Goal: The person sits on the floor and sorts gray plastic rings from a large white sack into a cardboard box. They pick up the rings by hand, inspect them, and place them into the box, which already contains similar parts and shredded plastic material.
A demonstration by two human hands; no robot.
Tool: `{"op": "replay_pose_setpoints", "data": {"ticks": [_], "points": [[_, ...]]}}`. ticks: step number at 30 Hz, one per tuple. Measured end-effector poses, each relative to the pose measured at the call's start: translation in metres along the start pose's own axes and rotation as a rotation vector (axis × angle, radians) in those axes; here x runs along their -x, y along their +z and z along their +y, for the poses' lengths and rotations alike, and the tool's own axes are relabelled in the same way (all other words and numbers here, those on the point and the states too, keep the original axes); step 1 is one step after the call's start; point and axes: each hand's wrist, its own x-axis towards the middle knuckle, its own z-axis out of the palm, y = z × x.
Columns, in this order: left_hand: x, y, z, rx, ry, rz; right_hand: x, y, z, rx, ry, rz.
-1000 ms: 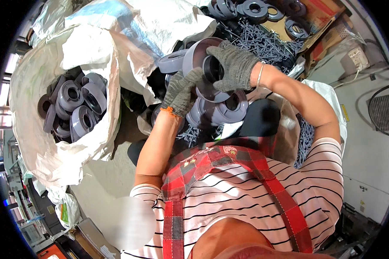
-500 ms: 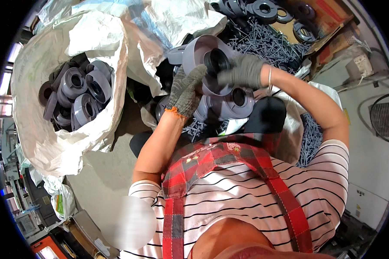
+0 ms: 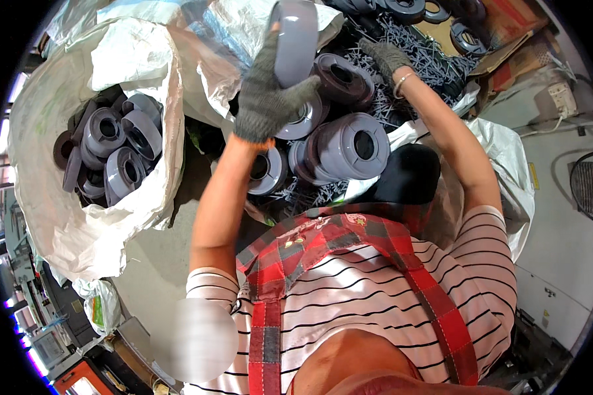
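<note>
My left hand (image 3: 270,105), in a grey knitted glove with an orange cuff, is closed on a grey plastic spool (image 3: 298,46) held up tilted, its broad smooth side showing. The thumb lies below it, stretched to the right. My right hand (image 3: 385,58), gloved too, reaches over a heap of thin grey plastic sticks (image 3: 428,66); its fingers look stretched out, their tips partly lost against dark parts. Below the hands, more grey spools (image 3: 356,146) lie on sticks in front of my knees, with a darker spool (image 3: 342,80) between the hands.
At left stands a big white woven sack (image 3: 39,191) holding several grey spools (image 3: 105,131). White plastic sheeting (image 3: 211,66) lies behind it. A cardboard box (image 3: 507,52) with a few rings is at the far right, beside a pale cabinet (image 3: 560,243) with a cable.
My left hand has lifted the spool up and away from me. My right hand has left the spool and moved away to the stick heap. The black ring in the spool no longer shows.
</note>
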Motion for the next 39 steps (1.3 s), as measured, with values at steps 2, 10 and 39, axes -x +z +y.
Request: {"op": "replay_pose_setpoints", "data": {"ticks": [2, 10, 39], "points": [[-0.015, -0.008, -0.035, -0.259, -0.002, -0.166, -0.017, 0.025, 0.029, -0.417, 0.272, -0.2], [0.037, -0.015, -0.067, -0.733, 0.023, -0.243, -0.052, 0.078, 0.098, -0.771, 0.598, -0.366], [0.07, -0.061, -0.177, 1.044, -0.832, 0.368, -0.113, -0.013, 0.077, 0.076, -0.19, 0.087]]}}
